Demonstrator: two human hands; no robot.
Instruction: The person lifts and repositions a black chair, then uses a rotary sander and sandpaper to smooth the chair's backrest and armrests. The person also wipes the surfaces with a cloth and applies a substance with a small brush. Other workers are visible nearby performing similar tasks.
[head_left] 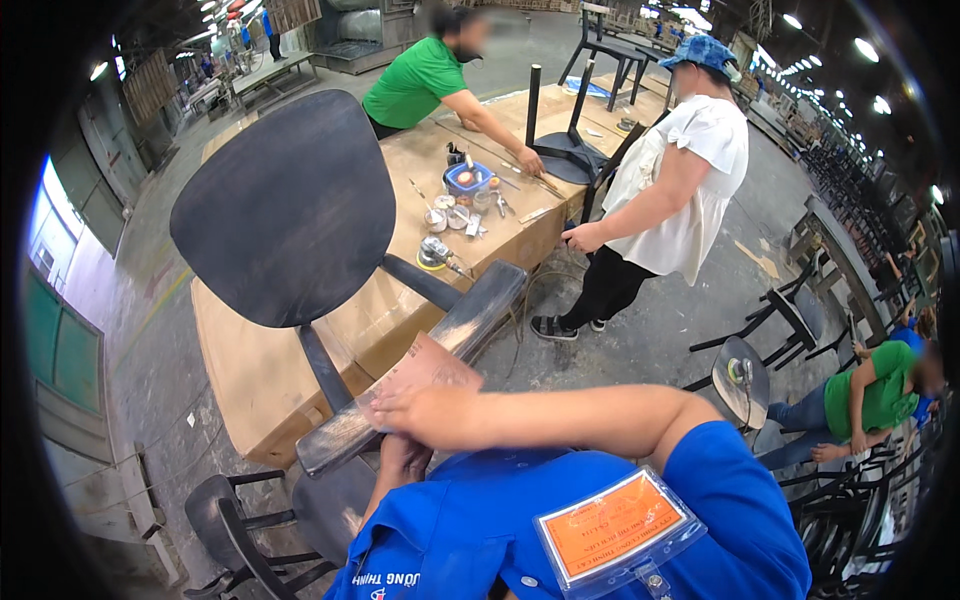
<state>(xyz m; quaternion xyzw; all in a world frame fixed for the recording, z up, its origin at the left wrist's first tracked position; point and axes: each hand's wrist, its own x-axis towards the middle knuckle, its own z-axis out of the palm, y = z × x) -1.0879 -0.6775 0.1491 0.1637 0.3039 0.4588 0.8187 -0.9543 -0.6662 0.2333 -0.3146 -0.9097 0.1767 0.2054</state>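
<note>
A black wooden chair lies across the cardboard-covered table in front of me, its wide rounded seat (290, 210) tilted up. Its curved backrest (480, 312) runs towards me, with pale worn patches along the dark finish. My right hand (425, 412) presses a reddish sheet of sandpaper (425, 370) against the backrest, fingers over the sheet's near end. Close below, my left hand (402, 458) grips the near end of the backrest from its underside; its fingers are partly hidden.
The table (240, 370) carries a corded sander (437, 252), several small tins and a blue tub (468, 178). Across it a person in green (415, 88) reaches towards another chair (570, 155). A person in white (690, 170) stands at the right. More chairs (240, 530) stand low left.
</note>
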